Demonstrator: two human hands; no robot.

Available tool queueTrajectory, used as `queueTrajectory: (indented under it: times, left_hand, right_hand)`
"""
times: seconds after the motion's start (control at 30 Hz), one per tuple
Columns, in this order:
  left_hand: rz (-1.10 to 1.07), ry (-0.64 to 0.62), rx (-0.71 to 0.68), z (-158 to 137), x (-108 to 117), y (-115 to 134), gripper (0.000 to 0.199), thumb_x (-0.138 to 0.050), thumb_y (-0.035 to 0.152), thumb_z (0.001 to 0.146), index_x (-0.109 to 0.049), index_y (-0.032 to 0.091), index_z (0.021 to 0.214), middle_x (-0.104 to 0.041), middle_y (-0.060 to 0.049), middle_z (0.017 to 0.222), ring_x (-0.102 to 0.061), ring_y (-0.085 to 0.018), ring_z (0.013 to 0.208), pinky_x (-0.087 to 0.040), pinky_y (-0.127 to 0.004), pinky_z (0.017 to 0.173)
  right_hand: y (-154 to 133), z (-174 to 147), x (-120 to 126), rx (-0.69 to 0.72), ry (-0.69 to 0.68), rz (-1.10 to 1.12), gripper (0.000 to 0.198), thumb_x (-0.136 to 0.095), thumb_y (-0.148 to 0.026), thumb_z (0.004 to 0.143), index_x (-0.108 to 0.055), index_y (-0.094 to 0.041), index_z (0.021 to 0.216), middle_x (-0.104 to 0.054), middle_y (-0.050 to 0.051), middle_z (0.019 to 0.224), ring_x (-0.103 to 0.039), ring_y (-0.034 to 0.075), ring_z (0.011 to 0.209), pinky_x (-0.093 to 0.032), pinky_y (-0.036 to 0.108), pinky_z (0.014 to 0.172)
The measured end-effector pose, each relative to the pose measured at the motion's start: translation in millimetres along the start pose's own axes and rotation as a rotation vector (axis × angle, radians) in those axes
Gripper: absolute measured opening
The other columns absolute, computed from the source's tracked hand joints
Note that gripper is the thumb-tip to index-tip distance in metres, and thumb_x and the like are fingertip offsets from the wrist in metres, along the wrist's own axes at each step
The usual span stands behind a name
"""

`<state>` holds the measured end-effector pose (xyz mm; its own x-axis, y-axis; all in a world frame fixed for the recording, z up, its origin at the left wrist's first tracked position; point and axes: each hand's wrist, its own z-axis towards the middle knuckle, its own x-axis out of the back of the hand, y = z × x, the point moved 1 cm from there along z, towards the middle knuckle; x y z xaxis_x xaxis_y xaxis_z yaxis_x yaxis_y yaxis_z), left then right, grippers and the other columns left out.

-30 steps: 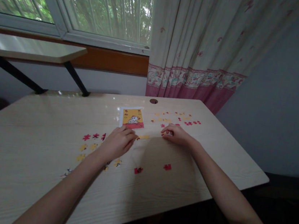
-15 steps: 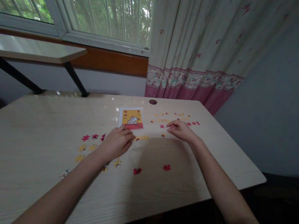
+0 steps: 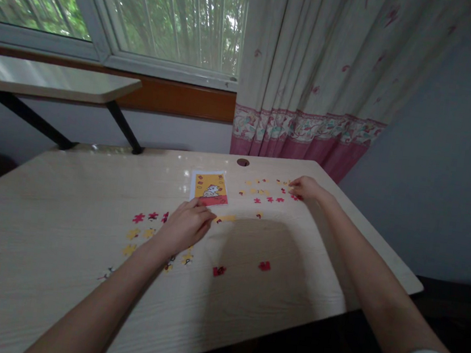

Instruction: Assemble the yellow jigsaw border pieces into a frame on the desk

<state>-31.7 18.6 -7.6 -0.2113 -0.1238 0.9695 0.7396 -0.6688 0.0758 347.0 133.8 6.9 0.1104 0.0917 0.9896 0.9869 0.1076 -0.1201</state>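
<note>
My left hand (image 3: 190,221) rests on the table with its fingers curled together, fingertips at the left end of a joined yellow strip of jigsaw puzzle pieces (image 3: 225,219). They seem to hold a puzzle piece there, mostly hidden. Farther right, my right hand (image 3: 307,188) reaches over loose yellow and red pieces, thumb and fingers slightly apart, with no held piece showing. Red pieces (image 3: 279,200) lie just left of it. A picture card (image 3: 210,188) with a white animal on yellow and red lies beyond my left hand. Two red pieces (image 3: 264,266) sit nearer me.
More loose pieces (image 3: 133,234) spread to the left, partly hidden under my left forearm. A single yellow piece (image 3: 259,215) lies right of the strip. At the back are a cable hole (image 3: 243,162), a raised shelf (image 3: 58,80) and a curtain (image 3: 306,93).
My right hand has moved right and away from me, from beside the near red pieces to the far right ones, uncovering several red pieces. My left hand stays at the strip.
</note>
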Motion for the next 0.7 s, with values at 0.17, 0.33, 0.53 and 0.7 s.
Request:
queueTrajectory:
  times: [0.17,0.33,0.53,0.7]
  left_hand:
    - [-0.023,0.01,0.0,0.0,0.5,0.3,0.024,-0.045,0.02,0.088,-0.067,0.017,0.096,-0.068,-0.008,0.089,-0.051,-0.025,0.092,-0.042,-0.038,0.078]
    - [-0.018,-0.016,0.006,0.2,0.9,1.1,0.023,-0.045,0.021,0.088,-0.068,0.017,0.094,-0.067,-0.008,0.089,-0.051,-0.025,0.093,-0.042,-0.039,0.079]
    - [-0.015,-0.003,0.015,0.0,0.8,1.7,0.023,-0.046,0.021,0.089,-0.068,0.018,0.094,-0.068,-0.007,0.09,-0.05,-0.026,0.095,-0.041,-0.039,0.079]
    - [-0.014,-0.006,0.008,0.2,1.4,2.2,0.023,-0.045,0.02,0.088,-0.067,0.017,0.093,-0.067,-0.008,0.088,-0.051,-0.025,0.093,-0.042,-0.038,0.08]
  right_hand:
    - [-1.1,10.0,1.7,-0.016,-0.011,0.008,0.026,-0.07,-0.02,0.067,-0.074,-0.014,0.092,-0.071,0.007,0.082,-0.063,0.016,0.072,-0.043,0.021,0.066]
    - [1.3,8.8,4.0,-0.039,-0.051,0.047,0.018,-0.069,-0.022,0.067,-0.072,-0.014,0.083,-0.068,0.002,0.067,-0.059,0.012,0.058,-0.041,0.02,0.056]
    - [3.9,4.5,-0.3,-0.124,-0.078,0.282,0.018,-0.067,-0.02,0.067,-0.063,-0.013,0.083,-0.055,-0.004,0.05,-0.046,0.007,0.04,-0.034,0.019,0.043]
    - [0.3,-2.5,-4.5,-0.089,0.014,0.445,0.013,-0.064,-0.02,0.07,-0.059,-0.012,0.08,-0.054,-0.003,0.053,-0.044,0.006,0.041,-0.032,0.018,0.041]
